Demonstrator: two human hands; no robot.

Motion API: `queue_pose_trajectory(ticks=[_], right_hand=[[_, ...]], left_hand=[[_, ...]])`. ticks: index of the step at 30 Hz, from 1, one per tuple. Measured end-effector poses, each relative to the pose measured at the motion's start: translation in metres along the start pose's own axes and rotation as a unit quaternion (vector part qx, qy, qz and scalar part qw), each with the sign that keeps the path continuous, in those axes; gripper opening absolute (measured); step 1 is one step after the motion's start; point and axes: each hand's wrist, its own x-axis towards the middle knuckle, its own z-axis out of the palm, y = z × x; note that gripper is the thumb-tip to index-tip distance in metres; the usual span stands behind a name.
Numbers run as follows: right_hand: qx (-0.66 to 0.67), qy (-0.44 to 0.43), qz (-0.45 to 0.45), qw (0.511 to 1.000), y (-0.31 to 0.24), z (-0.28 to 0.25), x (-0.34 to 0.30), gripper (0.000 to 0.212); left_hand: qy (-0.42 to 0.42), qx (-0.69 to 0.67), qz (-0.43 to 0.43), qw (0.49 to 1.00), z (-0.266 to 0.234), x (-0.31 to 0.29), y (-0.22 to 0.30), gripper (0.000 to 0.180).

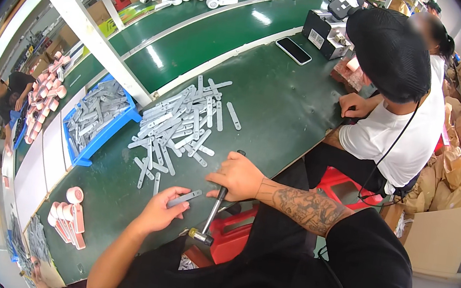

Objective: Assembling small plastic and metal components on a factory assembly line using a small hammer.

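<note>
My left hand (162, 211) pinches a flat grey strip with rounded ends (186, 198), just above the near edge of the green table. Close by on the right, my right hand (236, 177) is wrapped round the dark handle of a small hammer (211, 218). The hammer's head hangs low, toward me, with a yellowish face on one end. Beyond both hands lies a loose heap of similar grey strips (178, 123). A blue bin (109, 139) to the left is filled with more of them. Several pink-and-white parts with round ends (68, 217) lie at the table's near left.
A co-worker in a white shirt (399, 130) and black cap sits at the right, one hand on the table. A phone (293, 51) and a black machine (320, 35) are at the far right. A white post (91, 32) stands before the green conveyor (197, 36). A red stool (232, 239) is below.
</note>
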Motion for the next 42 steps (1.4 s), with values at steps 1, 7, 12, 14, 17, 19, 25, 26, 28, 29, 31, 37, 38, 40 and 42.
queue_pose_trajectory(ticks=[1,7,12,14,17,19,25,26,28,29,31,37,38,40,42], right_hand=[[0.000,-0.002,0.001,1.000,0.0000,0.0001,-0.0001,0.039],[0.003,-0.011,0.007,1.000,-0.0027,-0.0023,0.0010,0.039],[-0.003,-0.003,0.002,1.000,-0.0022,-0.0020,0.0000,0.039],[-0.004,0.000,0.002,1.000,-0.0017,-0.0010,0.0000,0.039],[0.008,0.010,0.002,1.000,-0.0011,-0.0010,-0.0001,0.039],[0.006,0.009,-0.001,1.000,-0.0018,-0.0028,0.0009,0.039],[0.008,0.005,0.000,1.000,-0.0020,-0.0028,0.0005,0.038],[0.009,0.004,-0.002,1.000,-0.0016,-0.0026,0.0011,0.038],[0.014,0.000,0.002,1.000,-0.0011,-0.0025,0.0019,0.038],[0.014,-0.001,0.001,1.000,-0.0010,-0.0017,0.0018,0.038],[0.017,0.000,-0.004,1.000,-0.0005,0.0001,0.0016,0.038],[0.020,-0.005,-0.030,0.999,0.0011,-0.0004,0.0055,0.031],[0.020,-0.007,-0.030,0.999,0.0026,-0.0016,0.0064,0.031],[0.027,-0.021,-0.043,0.998,0.0045,-0.0040,0.0076,0.027],[0.033,-0.019,-0.044,0.998,0.0045,-0.0039,0.0080,0.026]], left_hand=[[0.000,-0.001,0.000,1.000,0.0002,-0.0001,-0.0008,0.039],[0.000,0.020,0.012,1.000,-0.0005,-0.0011,-0.0020,0.046],[-0.003,-0.004,0.009,1.000,-0.0028,-0.0003,0.0007,0.049],[0.000,-0.008,0.001,1.000,-0.0034,0.0000,0.0018,0.048],[0.004,-0.018,-0.010,1.000,-0.0043,0.0003,0.0019,0.047],[0.005,-0.025,-0.011,1.000,-0.0042,0.0001,0.0021,0.046],[-0.001,-0.037,-0.018,0.999,-0.0063,0.0014,-0.0010,0.042],[0.000,-0.042,-0.015,0.999,-0.0068,0.0021,-0.0014,0.041],[0.003,-0.049,-0.011,0.999,-0.0069,0.0026,-0.0021,0.039],[0.003,-0.051,-0.013,0.999,-0.0055,0.0031,-0.0031,0.039],[0.003,-0.056,-0.014,0.998,-0.0061,0.0035,-0.0036,0.038],[-0.017,-0.058,-0.023,0.998,-0.0071,0.0029,-0.0023,0.040],[-0.018,-0.060,-0.023,0.998,-0.0072,0.0031,-0.0020,0.040],[-0.026,-0.059,-0.019,0.998,-0.0065,0.0026,-0.0014,0.043],[-0.024,-0.065,-0.022,0.997,-0.0039,-0.0009,0.0027,0.044]])
